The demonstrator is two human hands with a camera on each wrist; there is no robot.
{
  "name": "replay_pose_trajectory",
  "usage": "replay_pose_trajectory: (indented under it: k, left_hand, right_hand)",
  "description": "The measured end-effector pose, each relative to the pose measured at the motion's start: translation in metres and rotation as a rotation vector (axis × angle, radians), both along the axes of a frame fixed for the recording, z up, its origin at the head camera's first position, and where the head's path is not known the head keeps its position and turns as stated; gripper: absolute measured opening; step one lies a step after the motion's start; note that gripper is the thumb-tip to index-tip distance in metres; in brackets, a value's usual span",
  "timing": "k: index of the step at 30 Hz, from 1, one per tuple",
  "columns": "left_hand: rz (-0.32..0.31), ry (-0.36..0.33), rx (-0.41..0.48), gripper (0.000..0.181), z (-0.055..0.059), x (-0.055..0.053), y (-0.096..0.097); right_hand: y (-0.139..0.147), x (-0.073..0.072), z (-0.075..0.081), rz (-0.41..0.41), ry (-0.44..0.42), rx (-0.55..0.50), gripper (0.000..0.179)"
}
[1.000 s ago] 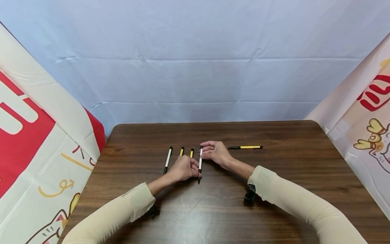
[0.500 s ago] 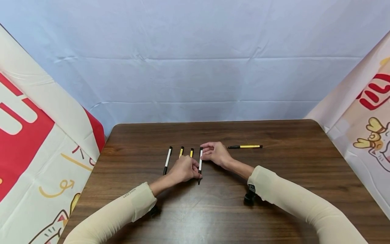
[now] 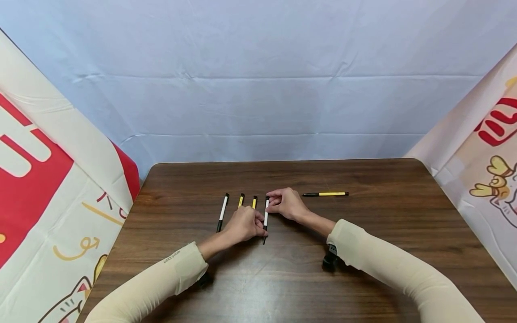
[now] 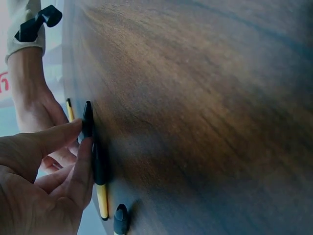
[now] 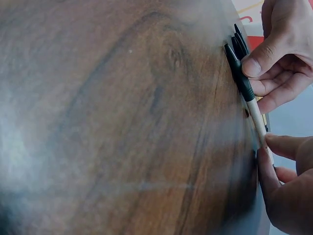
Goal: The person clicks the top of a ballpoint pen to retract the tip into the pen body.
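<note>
A white pen with black ends (image 3: 266, 218) lies lengthwise between my hands, its tip toward me. My left hand (image 3: 243, 224) pinches its black grip near the tip with thumb and fingers. The right hand (image 3: 289, 204) holds the far end of the same pen; in the right wrist view its thumb and finger pinch the white barrel (image 5: 257, 119). Left of this pen are two yellow pens (image 3: 241, 200), (image 3: 254, 202), their lower parts hidden behind my left hand. Further left lies another white pen (image 3: 223, 211), roughly parallel.
One more yellow pen (image 3: 333, 194) lies crosswise on the brown wooden table (image 3: 307, 287), right of my right hand. A pale cloth (image 3: 258, 103) hangs behind the table's far edge. Printed banners (image 3: 36, 188) flank both sides.
The held white pen has shifted very slightly toward me. My right fingers have moved a little along with it; the left hand is almost still. Other pens stay put.
</note>
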State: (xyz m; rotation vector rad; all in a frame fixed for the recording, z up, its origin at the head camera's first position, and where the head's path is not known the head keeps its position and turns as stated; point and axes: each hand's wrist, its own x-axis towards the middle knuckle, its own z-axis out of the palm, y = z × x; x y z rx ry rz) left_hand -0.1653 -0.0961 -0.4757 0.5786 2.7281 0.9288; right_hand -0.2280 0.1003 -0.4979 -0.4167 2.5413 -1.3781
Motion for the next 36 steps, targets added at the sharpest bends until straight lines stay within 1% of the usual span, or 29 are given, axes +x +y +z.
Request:
replay_pose_trajectory:
  k: [5, 12, 17, 22, 28, 36]
  left_hand:
    - [0.001, 0.008, -0.007, 0.020, 0.000, 0.000, -0.001]
    - [0.005, 0.017, -0.007, 0.023, 0.000, 0.001, -0.001]
    - [-0.005, 0.029, -0.011, 0.022, 0.000, 0.002, -0.001]
    - [-0.019, 0.060, -0.003, 0.020, 0.001, 0.002, -0.002]
    - [-0.022, 0.103, 0.002, 0.019, 0.004, -0.001, -0.002]
    - [-0.015, 0.120, 0.039, 0.023, 0.003, -0.009, -0.002]
  right_hand:
    - [-0.002, 0.000, 0.000, 0.008, 0.035, 0.040, 0.043]
    - [-0.004, 0.000, 0.000, -0.003, 0.037, 0.036, 0.041]
    - [-0.003, 0.001, -0.001, -0.007, 0.043, 0.034, 0.040]
    - [0.000, 0.002, 0.001, -0.011, 0.028, 0.011, 0.039]
    - [0.006, 0.002, 0.009, -0.033, 0.015, -0.021, 0.041]
    - [0.018, 0.003, 0.014, -0.046, 0.007, -0.039, 0.045]
